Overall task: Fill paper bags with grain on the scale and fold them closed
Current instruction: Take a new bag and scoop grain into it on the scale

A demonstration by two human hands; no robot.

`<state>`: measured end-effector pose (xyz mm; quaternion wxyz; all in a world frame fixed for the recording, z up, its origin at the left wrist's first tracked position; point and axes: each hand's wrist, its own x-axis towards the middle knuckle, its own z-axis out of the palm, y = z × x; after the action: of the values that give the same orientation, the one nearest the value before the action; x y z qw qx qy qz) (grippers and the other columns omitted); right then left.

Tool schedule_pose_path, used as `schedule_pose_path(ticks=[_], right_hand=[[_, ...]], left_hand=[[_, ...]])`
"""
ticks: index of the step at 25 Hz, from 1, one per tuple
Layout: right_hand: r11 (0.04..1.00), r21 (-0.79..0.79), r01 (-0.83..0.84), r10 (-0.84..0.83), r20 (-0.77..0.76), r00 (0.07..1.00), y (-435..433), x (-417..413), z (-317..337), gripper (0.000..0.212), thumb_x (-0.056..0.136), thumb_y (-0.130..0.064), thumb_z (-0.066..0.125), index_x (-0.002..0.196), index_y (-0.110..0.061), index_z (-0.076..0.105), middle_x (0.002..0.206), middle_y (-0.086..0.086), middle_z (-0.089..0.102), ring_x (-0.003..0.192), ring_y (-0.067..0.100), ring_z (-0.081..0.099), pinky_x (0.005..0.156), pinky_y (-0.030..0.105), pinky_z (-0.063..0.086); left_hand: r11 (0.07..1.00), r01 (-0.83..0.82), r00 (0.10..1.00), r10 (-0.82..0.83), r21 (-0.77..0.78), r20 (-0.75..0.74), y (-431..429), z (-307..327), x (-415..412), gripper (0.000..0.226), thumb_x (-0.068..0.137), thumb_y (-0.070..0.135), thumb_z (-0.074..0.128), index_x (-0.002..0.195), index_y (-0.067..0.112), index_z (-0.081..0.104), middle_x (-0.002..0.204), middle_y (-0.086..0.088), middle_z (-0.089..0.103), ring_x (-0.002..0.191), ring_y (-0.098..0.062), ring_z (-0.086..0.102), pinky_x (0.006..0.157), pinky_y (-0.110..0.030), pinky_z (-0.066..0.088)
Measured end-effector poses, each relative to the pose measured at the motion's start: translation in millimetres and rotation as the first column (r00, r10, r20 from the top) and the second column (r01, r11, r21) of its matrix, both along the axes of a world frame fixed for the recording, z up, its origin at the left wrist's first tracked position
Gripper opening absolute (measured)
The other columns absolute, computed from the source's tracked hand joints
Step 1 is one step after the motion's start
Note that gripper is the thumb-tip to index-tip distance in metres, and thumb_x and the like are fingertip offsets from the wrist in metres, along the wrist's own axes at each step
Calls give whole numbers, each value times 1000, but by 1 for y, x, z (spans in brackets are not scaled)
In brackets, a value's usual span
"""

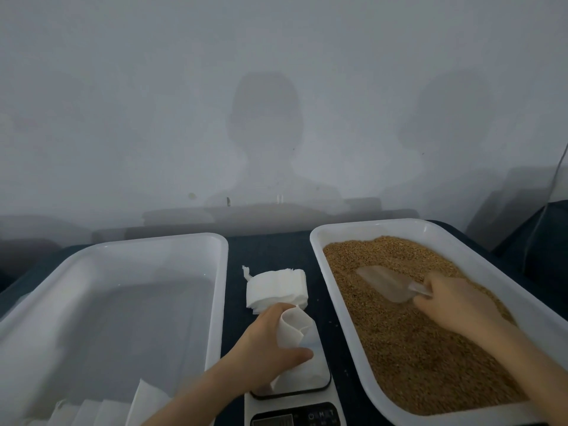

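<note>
Grip on the scoop (387,284) handle is made by the curled right hand (451,302) in the grain (415,364) at the right of the frame, long axis pointing upper left. The paper bag (296,329), mouth open, is clasped by the left hand (267,342) on the scale (319,379) at lower centre, down-left of the scoop

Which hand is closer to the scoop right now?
Right. The right hand grips the scoop in the grain; the left hand holds a bag on the scale, left of it.
</note>
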<state>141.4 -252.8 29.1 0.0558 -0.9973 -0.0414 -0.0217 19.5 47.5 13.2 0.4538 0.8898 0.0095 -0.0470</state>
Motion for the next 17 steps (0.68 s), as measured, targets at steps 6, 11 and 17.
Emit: schedule_pose_path(ticks=[6, 11, 17], right_hand=[[960, -239, 149, -94, 224, 970, -28, 10, 32, 27, 94, -41, 35, 81, -30, 57, 63, -10, 56, 49, 4, 55, 43, 20, 46], [931, -348, 116, -69, 143, 987, -14, 27, 28, 35, 97, -36, 38, 72, -25, 59, 64, -10, 55, 52, 4, 54, 40, 18, 33], [977, -214, -13, 38, 114, 993, 9, 61, 11, 23, 95, -30, 49, 80, -23, 64, 68, -7, 59, 56, 8, 59, 53, 23, 52]], left_hand=[[1000, 21, 1000, -21, 10, -23, 0, -2, 2, 61, 76, 41, 74, 120, 47, 33, 115, 17, 46, 104, -10, 51, 93, -28, 47], [1000, 22, 999, -22, 10, -45, 2, -5, 3, 62, 74, 43, 75, 121, 48, 33, 117, 18, 45, 106, -10, 49, 96, -30, 47], [1000, 24, 996, -24, 7, -88, 2, -6, 7, 61, 74, 46, 74, 113, 54, 28, 112, 22, 40, 109, -10, 46, 90, -25, 41]])
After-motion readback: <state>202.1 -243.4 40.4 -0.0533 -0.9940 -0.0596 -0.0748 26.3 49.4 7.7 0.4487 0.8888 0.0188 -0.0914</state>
